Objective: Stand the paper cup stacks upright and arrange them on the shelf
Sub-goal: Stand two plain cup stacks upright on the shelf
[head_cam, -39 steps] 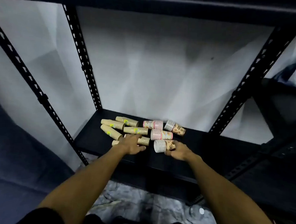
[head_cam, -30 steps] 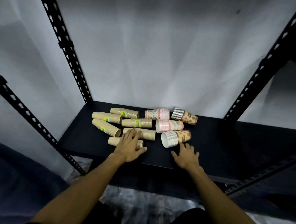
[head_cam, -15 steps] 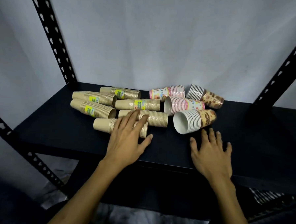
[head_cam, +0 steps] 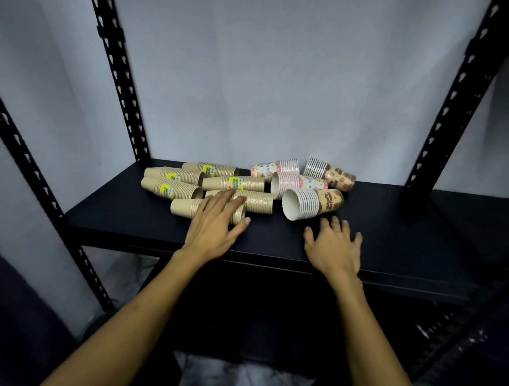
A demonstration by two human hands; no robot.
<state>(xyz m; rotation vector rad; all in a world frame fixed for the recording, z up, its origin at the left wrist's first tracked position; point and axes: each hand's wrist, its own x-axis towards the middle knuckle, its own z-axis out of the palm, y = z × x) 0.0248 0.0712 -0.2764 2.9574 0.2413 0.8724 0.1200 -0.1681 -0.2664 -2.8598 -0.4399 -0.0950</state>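
Hardly moved since before: left hand [head_cam: 216,223] flat on ribbed kraft cup stack [head_cam: 187,208], right hand [head_cam: 334,245] spread, released, on matte shelf [head_cam: 422,231].

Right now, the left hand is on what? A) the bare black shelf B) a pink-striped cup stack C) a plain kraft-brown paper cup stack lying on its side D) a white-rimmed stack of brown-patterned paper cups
C: the left hand rests with fingers extended over the nearest plain kraft-brown paper cup stack, which lies on its side on the black shelf; the right hand is beside the other stacks, holding nothing.
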